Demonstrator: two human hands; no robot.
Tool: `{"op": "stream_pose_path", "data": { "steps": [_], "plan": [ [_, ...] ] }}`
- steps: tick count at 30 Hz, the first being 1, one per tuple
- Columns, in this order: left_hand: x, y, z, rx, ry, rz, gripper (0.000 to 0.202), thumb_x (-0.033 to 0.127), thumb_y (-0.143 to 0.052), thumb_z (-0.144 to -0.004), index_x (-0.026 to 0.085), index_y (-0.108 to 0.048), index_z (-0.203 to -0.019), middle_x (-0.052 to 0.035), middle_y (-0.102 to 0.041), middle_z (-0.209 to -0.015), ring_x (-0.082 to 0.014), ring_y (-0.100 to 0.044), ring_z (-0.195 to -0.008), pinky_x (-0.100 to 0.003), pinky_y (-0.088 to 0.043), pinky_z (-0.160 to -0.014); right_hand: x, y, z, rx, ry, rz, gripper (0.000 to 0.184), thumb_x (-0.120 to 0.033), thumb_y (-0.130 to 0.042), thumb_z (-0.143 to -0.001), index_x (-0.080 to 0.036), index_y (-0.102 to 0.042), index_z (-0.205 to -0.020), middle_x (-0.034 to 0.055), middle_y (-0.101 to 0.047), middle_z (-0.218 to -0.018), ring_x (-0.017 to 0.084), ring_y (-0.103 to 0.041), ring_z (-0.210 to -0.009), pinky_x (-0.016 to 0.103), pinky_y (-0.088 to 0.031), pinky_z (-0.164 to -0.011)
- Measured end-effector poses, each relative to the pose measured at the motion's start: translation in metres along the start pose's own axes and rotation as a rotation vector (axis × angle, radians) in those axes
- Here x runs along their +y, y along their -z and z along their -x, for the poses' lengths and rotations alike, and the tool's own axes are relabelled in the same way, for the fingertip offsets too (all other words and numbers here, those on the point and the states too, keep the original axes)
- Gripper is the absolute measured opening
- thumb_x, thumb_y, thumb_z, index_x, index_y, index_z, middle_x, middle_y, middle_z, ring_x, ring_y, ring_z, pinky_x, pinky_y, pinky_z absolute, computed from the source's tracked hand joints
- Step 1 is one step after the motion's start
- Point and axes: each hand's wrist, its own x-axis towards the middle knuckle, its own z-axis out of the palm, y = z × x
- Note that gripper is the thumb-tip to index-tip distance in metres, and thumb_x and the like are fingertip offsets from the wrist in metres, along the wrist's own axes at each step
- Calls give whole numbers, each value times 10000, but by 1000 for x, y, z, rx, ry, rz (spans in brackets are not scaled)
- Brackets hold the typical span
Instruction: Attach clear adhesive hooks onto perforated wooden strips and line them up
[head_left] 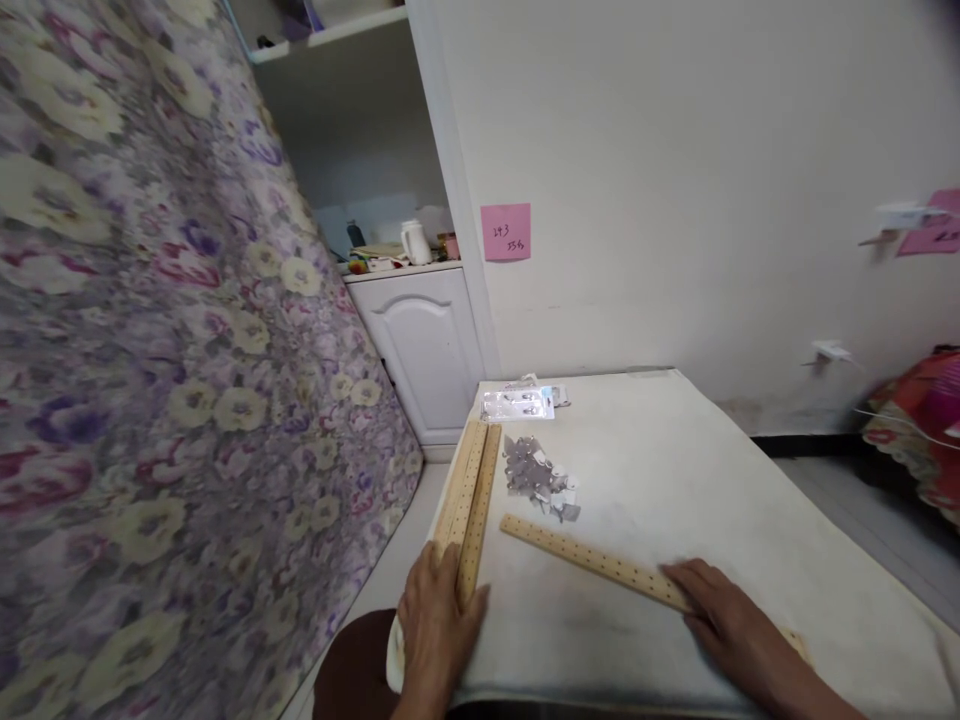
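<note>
Along the table's left edge lie several pale wooden strips (463,480) with rows of small dark holes, side by side. My left hand (436,620) is wrapped over their near ends, thumb on the right side. One more drilled wooden strip (585,553) lies slantwise across the near part of the table. My right hand (731,625) grips it toward its right end, covering part of it; a short end shows past the hand. Between the strips, a pile of small grey and clear pieces (534,475), possibly little bags with metal parts, rests on the tabletop.
A clear plastic package (517,404) lies at the far left of the white table (637,450). A flowered curtain (187,350) hangs on the left, beside a white cupboard (427,340). Behind the table rises a wall with a pink note (505,232). A brown stool seat (349,665) stands below.
</note>
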Motion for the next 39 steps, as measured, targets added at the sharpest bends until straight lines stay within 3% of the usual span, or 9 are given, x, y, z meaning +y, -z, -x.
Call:
{"op": "stream_pose_path", "data": {
  "steps": [3,6,10,13,20,26,30,33,39],
  "plan": [
    [14,-12,7,103,-170,201,483,370,-369,-880,168,-414,-1317,-111,-372,-1407,-227,-306,-1326,-378,-289,-1088,7,-2,9,44,-47,10,425,-259,-502,-787,-196,-576,-1201,107,-567,-1225,257,-511,-1152,397,-397,-1012],
    [37,-31,12,44,-284,302,503,366,-358,-892,129,-394,-1334,-121,-364,-1422,-213,-295,-1340,-345,-295,-1096,15,-4,15,84,-73,10,366,-308,-509,-803,-212,-607,-1142,99,-595,-1169,261,-534,-1115,389,-425,-976],
    [64,-51,4,31,-245,260,575,345,-384,-885,94,-295,-1394,-164,-268,-1481,-270,-193,-1386,-426,-244,-1111,21,-4,18,82,-57,8,333,-298,-477,-835,-215,-623,-1123,99,-625,-1119,254,-558,-1079,377,-434,-956],
    [74,-56,-7,47,-194,241,586,346,-384,-891,75,-280,-1401,-201,-307,-1455,-306,-232,-1367,-469,-251,-1089,26,-3,19,57,-58,-21,331,-308,-479,-837,-221,-631,-1118,98,-629,-1120,253,-559,-1081,374,-435,-953],
    [68,-67,-14,119,-267,286,542,318,-404,-884,101,-328,-1375,-174,-426,-1373,-287,-352,-1294,-480,-312,-1052,26,6,21,89,-109,-152,339,-395,-565,-794,-234,-629,-1085,89,-622,-1117,254,-569,-1056,369,-450,-937],
    [66,-71,-17,137,-251,339,530,296,-442,-862,123,-362,-1356,-162,-451,-1333,-286,-381,-1264,-485,-339,-1039,-24,6,-29,73,-184,-304,263,-397,-467,-850,-223,-613,-983,57,-646,-915,200,-608,-844,290,-493,-743],
    [65,-71,-18,137,-251,350,513,278,-440,-856,106,-386,-1337,-167,-454,-1314,-285,-386,-1252,-477,-353,-1035,-48,-8,-52,-38,-212,-246,257,-382,-598,-741,-221,-604,-941,30,-623,-857,195,-589,-781,286,-473,-693],
    [65,-72,-19,125,-248,359,512,265,-438,-852,116,-384,-1340,-162,-453,-1315,-285,-387,-1252,-481,-360,-1031,-45,-12,-47,-28,-207,-144,307,-311,-659,-663,-223,-608,-952,49,-588,-990,222,-555,-926,308,-451,-785],
    [64,-74,-20,148,-254,377,505,259,-440,-854,117,-390,-1336,-165,-452,-1320,-288,-389,-1253,-494,-365,-1030,-37,-7,-27,-33,-199,-71,116,-268,-567,-727,-225,-604,-828,50,-579,-922,221,-544,-918,319,-434,-811]
  ]
}}
